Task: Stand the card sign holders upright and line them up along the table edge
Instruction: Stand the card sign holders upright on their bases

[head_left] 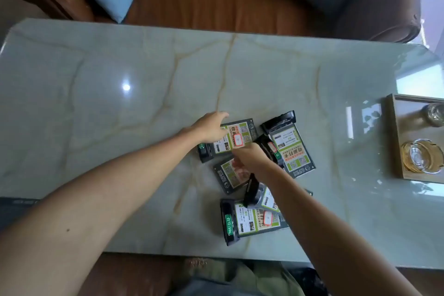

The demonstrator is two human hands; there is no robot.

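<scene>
Several card sign holders with black bases and green-and-white printed cards lie flat in a loose heap on the pale marble table (144, 84). My left hand (211, 128) rests on the far-left holder (236, 138), fingers spread over its upper left corner. My right hand (252, 157) is curled over the middle of the heap, touching a small holder (228, 175) beneath it; whether it grips that holder is unclear. Another holder (292, 149) lies to the right with its base pointing away. The nearest holder (252, 220) lies by the front table edge, partly under my right forearm.
A wooden tray (394, 142) at the table's right end holds a glass ashtray (422, 156) and a glass (436, 110). A brown leather sofa (216, 0) with two blue cushions stands behind the far edge. My lap is below the near edge.
</scene>
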